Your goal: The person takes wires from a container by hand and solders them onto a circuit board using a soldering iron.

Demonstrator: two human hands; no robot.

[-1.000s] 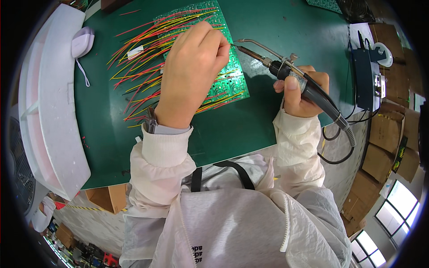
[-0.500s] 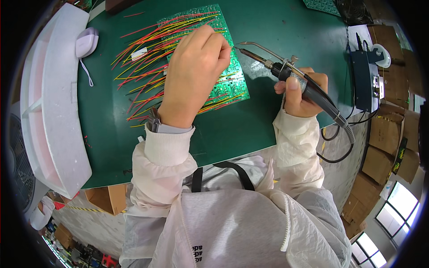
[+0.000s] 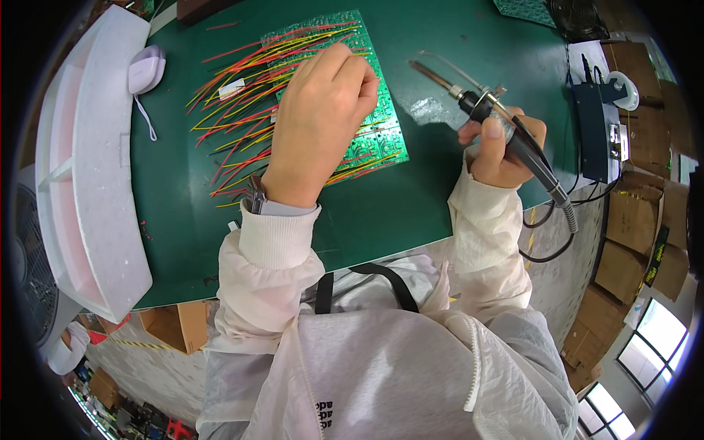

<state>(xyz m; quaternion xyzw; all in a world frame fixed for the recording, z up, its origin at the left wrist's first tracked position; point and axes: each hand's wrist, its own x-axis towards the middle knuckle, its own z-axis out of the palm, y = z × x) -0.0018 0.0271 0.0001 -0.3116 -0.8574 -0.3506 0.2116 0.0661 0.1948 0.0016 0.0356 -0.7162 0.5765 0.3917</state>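
Observation:
My right hand grips a soldering iron with a thin curved metal tube along its shaft. Its tip points up and left, off the right edge of a green circuit board panel. Over that panel, my left hand is closed in a pinch; its fingertips face away, and whatever they hold is hidden. Many red, yellow and black wires fan out leftward from the panel across the green mat, partly covered by my left hand.
A white foam tray with compartments stands along the left edge, beside a lilac case with a strap. A dark blue soldering station sits at the right, its cable hanging past the table edge. Another circuit board lies at the far right.
The soldering iron has moved right, away from the left hand's fingers and the panel. My left hand keeps nearly the same place and pinch.

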